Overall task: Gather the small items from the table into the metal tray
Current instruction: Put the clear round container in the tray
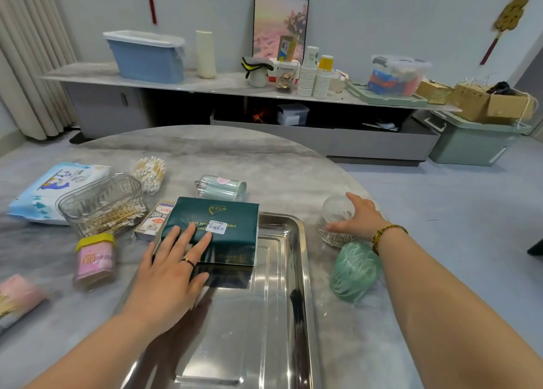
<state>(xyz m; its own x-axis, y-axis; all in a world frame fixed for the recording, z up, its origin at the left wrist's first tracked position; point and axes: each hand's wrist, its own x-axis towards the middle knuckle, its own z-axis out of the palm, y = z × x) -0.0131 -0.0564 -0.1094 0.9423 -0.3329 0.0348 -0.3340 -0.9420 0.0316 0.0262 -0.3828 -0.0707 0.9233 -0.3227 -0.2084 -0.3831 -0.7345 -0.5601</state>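
The metal tray lies in front of me on the round marble table. A dark green tissue pack rests in the tray's far left corner. My left hand lies flat on it, fingers spread. My right hand reaches over a clear jar of paper clips right of the tray, fingers curling around it. A green tub of rubber bands stands nearer, beside my right forearm.
Left of the tray are a card deck, a clear box of cotton swabs, a pink jar with a yellow lid, a wet-wipes pack and a swab bundle. A teal swab tube lies behind the tray.
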